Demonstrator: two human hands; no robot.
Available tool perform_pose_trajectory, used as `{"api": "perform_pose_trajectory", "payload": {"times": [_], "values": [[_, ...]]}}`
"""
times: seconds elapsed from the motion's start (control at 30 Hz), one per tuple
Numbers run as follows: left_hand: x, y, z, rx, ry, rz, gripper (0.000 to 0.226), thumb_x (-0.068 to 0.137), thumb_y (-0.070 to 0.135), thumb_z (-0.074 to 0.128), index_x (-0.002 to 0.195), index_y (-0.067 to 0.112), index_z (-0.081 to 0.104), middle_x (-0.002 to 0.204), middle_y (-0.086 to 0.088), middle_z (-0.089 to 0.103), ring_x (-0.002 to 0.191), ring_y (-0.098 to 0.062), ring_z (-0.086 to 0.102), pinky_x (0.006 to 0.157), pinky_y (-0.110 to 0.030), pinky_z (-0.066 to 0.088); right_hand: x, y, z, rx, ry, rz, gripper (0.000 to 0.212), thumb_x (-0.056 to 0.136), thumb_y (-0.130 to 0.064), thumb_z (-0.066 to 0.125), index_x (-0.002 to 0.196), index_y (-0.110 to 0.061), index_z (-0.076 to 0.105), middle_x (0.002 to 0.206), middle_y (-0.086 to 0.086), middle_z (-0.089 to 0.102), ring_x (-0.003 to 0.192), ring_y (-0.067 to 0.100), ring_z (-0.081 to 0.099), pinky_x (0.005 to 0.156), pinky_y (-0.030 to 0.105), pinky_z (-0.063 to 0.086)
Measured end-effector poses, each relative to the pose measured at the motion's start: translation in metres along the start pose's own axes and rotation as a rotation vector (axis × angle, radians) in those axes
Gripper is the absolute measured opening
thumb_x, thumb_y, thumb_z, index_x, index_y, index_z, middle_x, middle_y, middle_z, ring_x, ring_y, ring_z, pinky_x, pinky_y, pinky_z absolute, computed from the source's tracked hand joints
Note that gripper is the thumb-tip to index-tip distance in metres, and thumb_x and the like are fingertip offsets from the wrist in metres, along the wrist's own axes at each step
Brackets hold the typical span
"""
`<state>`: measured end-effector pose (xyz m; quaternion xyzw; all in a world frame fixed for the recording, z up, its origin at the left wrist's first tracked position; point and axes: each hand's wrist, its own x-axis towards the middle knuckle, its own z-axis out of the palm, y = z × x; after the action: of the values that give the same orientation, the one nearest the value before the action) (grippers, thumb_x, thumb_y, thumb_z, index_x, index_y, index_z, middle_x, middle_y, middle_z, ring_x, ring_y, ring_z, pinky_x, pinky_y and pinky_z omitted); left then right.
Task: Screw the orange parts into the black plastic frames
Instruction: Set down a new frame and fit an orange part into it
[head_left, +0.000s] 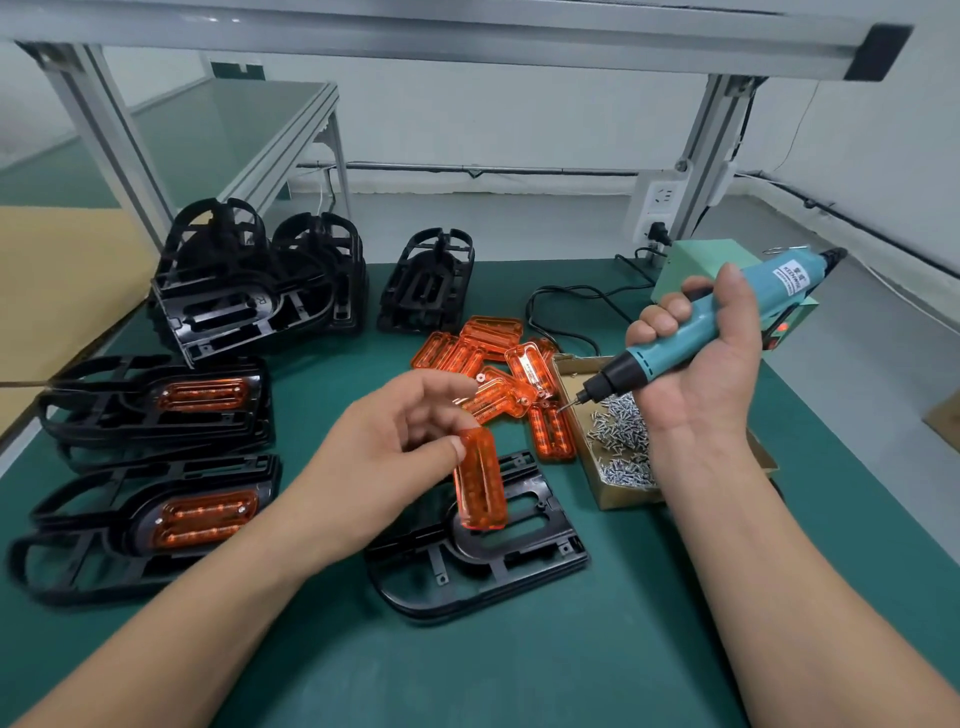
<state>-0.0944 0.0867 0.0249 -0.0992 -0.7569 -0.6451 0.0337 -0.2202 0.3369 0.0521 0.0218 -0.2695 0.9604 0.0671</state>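
Left hand (395, 447) fingers pinch the top end of a translucent orange oblong plastic part (480, 480), hanging it over the open black plastic frame (483, 566) on the green tabletop (519, 670). Part looks light, rigid, glossy, likely slippery; edge grip suits. Right hand (696, 358) fingers wrap a teal electric screwdriver (696, 332).

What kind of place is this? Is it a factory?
Probably a small factory assembly bench. The right hand grips an electric screwdriver, a box of screws sits open, and many identical black frames and orange parts wait in piles.
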Motion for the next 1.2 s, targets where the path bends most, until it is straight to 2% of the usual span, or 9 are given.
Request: {"api": "perform_pose_trajectory", "payload": {"times": [0.1,0.17,0.23,0.33,0.47,0.6,0.77,1.07,1.2], "values": [[0.009,0.000,0.008,0.189,0.027,-0.001,0.022,0.092,0.012,0.070,0.103,0.030,0.075,0.100,0.004,0.079,0.093,-0.016,0.075,0.085,-0.029,0.059,-0.001,0.001,0.000,-0.005,0.002,0.002,0.023,0.102,-0.033,0.066,0.087,-0.017,0.060,0.072,-0.003,0.046,0.058,0.010,0.045,0.056,0.024,0.044],[0.014,0.000,0.017,0.385,0.009,0.053,0.027,0.096,0.008,0.070,0.099,0.033,0.080,0.097,0.012,0.078,0.092,-0.007,0.073,0.084,-0.025,0.055,-0.001,0.001,0.001,-0.010,0.003,0.004,0.023,0.103,-0.033,0.066,0.087,-0.017,0.061,0.072,-0.003,0.047,0.058,0.010,0.045,0.056,0.025,0.044],[0.017,0.002,0.028,0.534,-0.066,0.163,0.028,0.097,0.004,0.070,0.105,0.027,0.083,0.100,0.015,0.076,0.099,-0.002,0.070,0.090,-0.021,0.053,-0.001,0.002,0.000,-0.011,0.003,0.005,0.023,0.103,-0.033,0.066,0.086,-0.017,0.061,0.072,-0.003,0.047,0.058,0.010,0.045,0.056,0.025,0.044],[0.020,0.002,0.040,0.648,-0.158,0.206,0.024,0.099,0.012,0.073,0.118,0.024,0.080,0.107,0.016,0.072,0.103,0.000,0.067,0.095,-0.025,0.053,0.000,0.001,0.000,-0.005,0.001,0.005,0.023,0.102,-0.033,0.067,0.086,-0.017,0.061,0.072,-0.003,0.047,0.058,0.010,0.045,0.057,0.025,0.044],[0.021,0.003,0.042,0.662,-0.136,0.205,0.019,0.098,0.025,0.074,0.117,0.025,0.076,0.110,0.018,0.066,0.106,0.000,0.062,0.096,-0.028,0.052,0.001,0.003,-0.001,-0.017,-0.003,0.004,0.021,0.102,-0.032,0.067,0.087,-0.017,0.061,0.073,-0.002,0.048,0.058,0.011,0.046,0.057,0.025,0.044],[0.017,0.005,0.025,0.778,-0.180,0.172,0.014,0.098,0.040,0.071,0.111,0.035,0.075,0.122,0.023,0.059,0.122,0.000,0.052,0.106,-0.033,0.046,0.001,0.003,-0.002,-0.018,-0.004,0.002,0.020,0.101,-0.031,0.067,0.087,-0.018,0.061,0.073,-0.002,0.048,0.058,0.011,0.046,0.057,0.026,0.044],[0.000,0.002,0.015,0.914,-0.315,0.099,0.050,0.094,0.066,0.063,0.138,0.043,0.064,0.140,0.031,0.048,0.133,0.007,0.039,0.111,-0.027,0.041,0.002,0.002,-0.003,-0.018,0.003,0.006,0.021,0.101,-0.032,0.066,0.086,-0.018,0.061,0.072,-0.003,0.047,0.058,0.011,0.046,0.057,0.025,0.043],[-0.009,-0.003,0.020,0.954,-0.290,0.138,0.045,0.101,0.059,0.056,0.145,0.053,0.053,0.150,0.024,0.043,0.140,-0.002,0.039,0.112,-0.032,0.043,0.001,0.003,-0.003,-0.028,-0.006,0.021,0.021,0.101,-0.033,0.067,0.087,-0.018,0.061,0.072,-0.003,0.048,0.058,0.011,0.046,0.057,0.025,0.044],[-0.009,-0.001,0.024,1.033,-0.302,0.154,0.035,0.104,0.056,0.051,0.139,0.053,0.058,0.150,0.020,0.044,0.139,-0.007,0.042,0.107,-0.036,0.047,0.000,0.004,-0.004,-0.031,-0.009,0.019,0.020,0.100,-0.033,0.068,0.088,-0.018,0.061,0.073,-0.002,0.048,0.059,0.011,0.046,0.057,0.025,0.044]]}}
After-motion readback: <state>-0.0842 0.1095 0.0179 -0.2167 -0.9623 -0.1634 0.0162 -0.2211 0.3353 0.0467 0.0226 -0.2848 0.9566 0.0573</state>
